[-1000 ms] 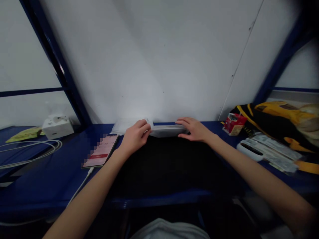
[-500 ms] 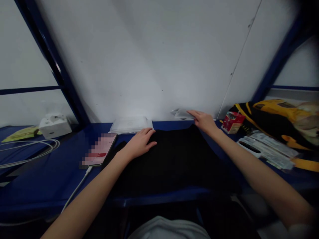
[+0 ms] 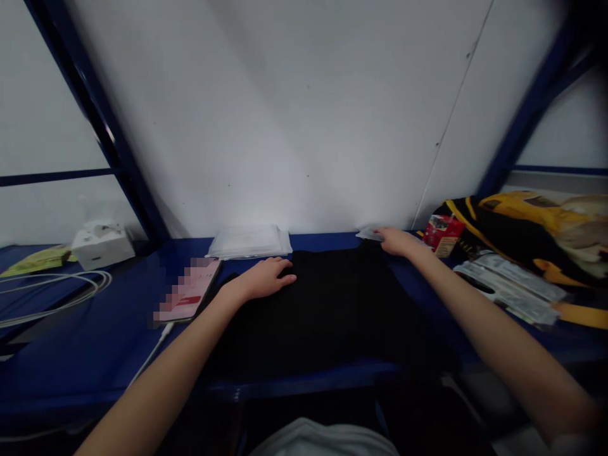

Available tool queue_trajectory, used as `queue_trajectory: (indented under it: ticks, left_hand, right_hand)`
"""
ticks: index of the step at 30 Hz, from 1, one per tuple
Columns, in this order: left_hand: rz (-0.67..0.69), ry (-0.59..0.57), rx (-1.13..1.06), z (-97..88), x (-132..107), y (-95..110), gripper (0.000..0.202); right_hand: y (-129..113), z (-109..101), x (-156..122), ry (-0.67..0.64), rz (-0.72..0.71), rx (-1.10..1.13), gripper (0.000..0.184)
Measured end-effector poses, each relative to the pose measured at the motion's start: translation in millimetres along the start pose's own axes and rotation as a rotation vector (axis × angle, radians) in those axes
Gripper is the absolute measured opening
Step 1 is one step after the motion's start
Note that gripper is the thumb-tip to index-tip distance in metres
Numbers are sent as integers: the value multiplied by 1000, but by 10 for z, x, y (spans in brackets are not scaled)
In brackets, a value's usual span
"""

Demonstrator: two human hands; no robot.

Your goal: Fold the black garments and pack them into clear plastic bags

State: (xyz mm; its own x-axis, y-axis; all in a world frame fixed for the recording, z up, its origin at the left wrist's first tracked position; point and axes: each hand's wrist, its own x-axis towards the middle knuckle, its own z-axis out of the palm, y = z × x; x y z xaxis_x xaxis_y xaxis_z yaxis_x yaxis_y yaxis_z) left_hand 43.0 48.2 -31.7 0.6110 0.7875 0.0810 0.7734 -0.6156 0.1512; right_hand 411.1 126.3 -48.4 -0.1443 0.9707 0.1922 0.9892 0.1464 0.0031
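My left hand (image 3: 263, 279) lies flat on the far left corner of a black folded cloth (image 3: 332, 316) and holds nothing. My right hand (image 3: 398, 241) sits beyond the cloth's far right edge, its fingertips pressing on a small translucent plastic packet (image 3: 369, 234). A stack of clear plastic bags (image 3: 249, 242) lies against the wall, just beyond my left hand. To the left of that hand is a phone (image 3: 187, 290) with a pink screen, partly blurred.
The blue tabletop (image 3: 95, 354) runs along a white wall with dark blue frame bars. At right are a red carton (image 3: 441, 235), a black-and-yellow bag (image 3: 527, 234) and white packaged strips (image 3: 508, 290). At left are a white tissue box (image 3: 102, 248), a coiled white cable (image 3: 52, 297) and a yellow-green leaflet (image 3: 40, 261).
My left hand has let go of the packet and now rests on the black cloth. My right hand has carried the packet rightward, then nearer to me, along the cloth's far edge.
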Motion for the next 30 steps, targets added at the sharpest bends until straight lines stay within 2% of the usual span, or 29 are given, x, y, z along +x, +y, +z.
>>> queue_trajectory:
  ticks: [5,9,11,17,22,27,30]
  left_hand:
    - [-26,11,61,-62,40,-55,39]
    - [-142,72,210,-87,76,-164,29]
    - [-192,99,215,-87,92,-222,26]
    - [-213,228,156,-70,102,-321,13]
    - [-193,306,134,-65,88,-360,11]
    - [-196,373,102,-65,75,-356,10]
    - [-186,394,88,-62,74,-352,9]
  right_hand:
    - [-288,-124,-40,27,-197,144,31]
    - [-333,-73,-63,-10,-304,115,31]
    - [-323,-42,-57,-5,-324,87,30]
    - [-344,-18,-25,-10,-348,-20,20]
    - [-320,-71,-42,21,-346,69,14]
    - [-255,-207,-103,-86,-318,203,10]
    - [-194,-267,-119,-130,-253,249,22]
